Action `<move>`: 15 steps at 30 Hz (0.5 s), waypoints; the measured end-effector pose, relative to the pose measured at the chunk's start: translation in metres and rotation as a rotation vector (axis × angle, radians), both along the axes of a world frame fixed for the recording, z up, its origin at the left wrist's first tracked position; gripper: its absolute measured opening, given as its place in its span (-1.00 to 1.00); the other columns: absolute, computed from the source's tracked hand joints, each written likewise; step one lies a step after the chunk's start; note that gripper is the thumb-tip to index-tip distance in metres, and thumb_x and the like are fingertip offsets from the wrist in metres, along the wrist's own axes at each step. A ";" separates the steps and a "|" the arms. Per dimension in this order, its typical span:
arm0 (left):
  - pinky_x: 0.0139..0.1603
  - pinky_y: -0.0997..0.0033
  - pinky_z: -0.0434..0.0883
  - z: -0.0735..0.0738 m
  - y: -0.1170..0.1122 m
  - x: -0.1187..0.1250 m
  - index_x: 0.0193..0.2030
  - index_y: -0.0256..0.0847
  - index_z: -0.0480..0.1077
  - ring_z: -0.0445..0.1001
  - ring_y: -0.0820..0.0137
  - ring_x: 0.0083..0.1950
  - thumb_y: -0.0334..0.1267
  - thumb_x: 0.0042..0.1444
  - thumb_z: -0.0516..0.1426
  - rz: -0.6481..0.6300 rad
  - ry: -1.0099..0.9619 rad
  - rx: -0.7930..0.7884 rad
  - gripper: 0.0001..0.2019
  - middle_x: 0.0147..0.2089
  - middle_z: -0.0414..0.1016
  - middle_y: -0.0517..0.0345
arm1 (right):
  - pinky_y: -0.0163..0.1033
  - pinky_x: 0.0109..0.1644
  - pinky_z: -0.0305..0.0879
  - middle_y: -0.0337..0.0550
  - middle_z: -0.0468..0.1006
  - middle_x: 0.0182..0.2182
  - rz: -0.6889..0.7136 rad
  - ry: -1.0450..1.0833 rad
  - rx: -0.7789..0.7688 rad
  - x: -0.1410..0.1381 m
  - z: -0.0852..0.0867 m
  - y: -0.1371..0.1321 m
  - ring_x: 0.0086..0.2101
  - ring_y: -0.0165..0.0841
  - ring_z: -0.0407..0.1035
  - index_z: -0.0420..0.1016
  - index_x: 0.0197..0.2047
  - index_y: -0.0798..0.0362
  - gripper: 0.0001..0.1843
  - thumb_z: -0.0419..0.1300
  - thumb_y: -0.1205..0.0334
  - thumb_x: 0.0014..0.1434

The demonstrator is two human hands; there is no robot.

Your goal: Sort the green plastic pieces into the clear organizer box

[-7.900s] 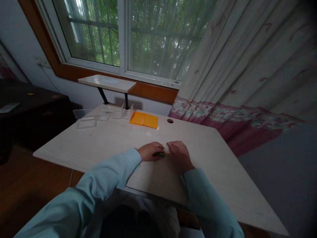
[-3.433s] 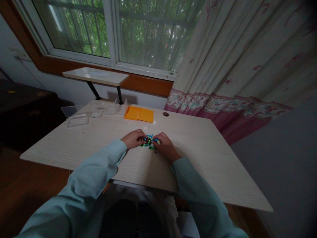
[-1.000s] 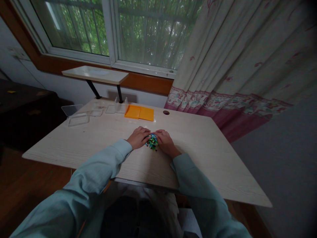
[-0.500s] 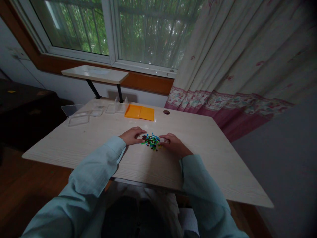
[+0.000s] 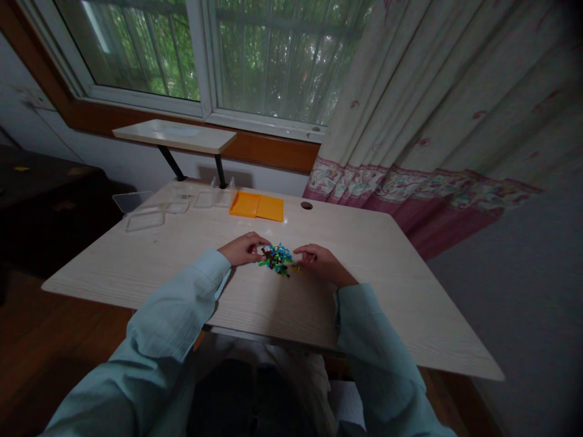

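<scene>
- Fingers of the left hand [image 5: 240, 250] stand apart from the thumb in a loose, rounded curve at the left edge of the heap; whether a fingertip touches a piece is too small to tell.
- On the opposite edge, the right hand [image 5: 321, 263] curls inward, a narrow gap showing between its fingers and thumb; its other fingers fold toward the palm.
- Between the two hands lies the heap of small pieces [image 5: 277, 259], loose on the bench [image 5: 373, 315]: tiny, hard-looking bits in blue, green, dark brown and white, some rod-like, jumbled at many angles. Their exact shapes are too small to tell.
- A few yellow bits [image 5: 297, 268] lie just beside the heap, by the right hand.
- Pale, fine wood grain runs across the bench top, with a round dark hole [image 5: 306, 206] near its far edge.
- Beyond the heap, well apart from the hands, lies an orange plastic piece [image 5: 246, 205], smooth and flat, made of two rectangular parts meeting at a seam.
- Left of that sit clear plastic cases [image 5: 146, 227], thin-walled, shallow and rectangular, with rounded corners.
- Above them, a flat pale shelf [image 5: 175, 135] rests on slanted black supports.
- Soft, light blue-green sleeves [image 5: 168, 309] wrinkle along both forearms.
- At the right, a pleated curtain [image 5: 410, 139] hangs beside the window, its cream cloth ending in a patterned band and deep pink hem.
</scene>
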State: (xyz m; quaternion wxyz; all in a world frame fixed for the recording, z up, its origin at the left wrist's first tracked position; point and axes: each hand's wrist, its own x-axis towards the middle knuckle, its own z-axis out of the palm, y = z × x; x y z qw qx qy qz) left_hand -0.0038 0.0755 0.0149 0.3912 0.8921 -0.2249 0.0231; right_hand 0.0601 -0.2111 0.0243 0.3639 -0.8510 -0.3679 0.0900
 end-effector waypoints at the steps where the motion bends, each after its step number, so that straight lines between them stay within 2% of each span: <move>1: -0.22 0.44 0.38 0.000 0.004 0.000 0.11 -0.20 0.36 0.33 0.49 -0.30 -0.19 -0.01 0.24 -0.032 0.028 -0.001 -0.50 -0.09 0.32 0.04 | -0.32 -0.37 0.19 -0.24 0.41 -0.46 0.025 0.066 -0.027 0.001 0.000 -0.004 -0.46 -0.43 0.26 0.51 -0.09 0.10 -0.63 0.26 0.15 0.01; 5: -0.20 0.46 0.38 -0.003 0.011 0.000 0.14 -0.19 0.32 0.35 0.49 -0.26 -0.30 -0.06 0.25 -0.111 0.069 -0.009 -0.44 -0.03 0.31 0.02 | -0.33 -0.37 0.20 -0.27 0.42 -0.48 0.107 0.130 -0.067 0.004 -0.005 -0.012 -0.48 -0.45 0.26 0.53 -0.15 0.06 -0.71 0.21 0.21 0.02; 10: -0.24 0.47 0.36 -0.002 0.000 -0.001 0.07 -0.20 0.37 0.31 0.50 -0.31 -0.38 -0.02 0.18 -0.016 -0.008 0.018 -0.55 -0.18 0.33 0.10 | -0.29 -0.25 0.29 -0.16 0.51 -0.35 0.084 0.004 0.040 -0.005 -0.009 0.005 -0.38 -0.40 0.35 0.55 -0.30 0.06 -0.84 0.17 0.30 0.02; 15: -0.19 0.42 0.36 0.005 -0.005 -0.004 0.07 -0.19 0.38 0.30 0.48 -0.29 -0.29 0.01 0.20 0.032 -0.019 0.010 -0.57 -0.18 0.27 0.11 | -0.30 -0.27 0.26 -0.15 0.49 -0.36 0.039 -0.066 0.073 -0.011 -0.003 0.014 -0.40 -0.42 0.32 0.54 -0.25 0.07 -0.81 0.18 0.30 0.03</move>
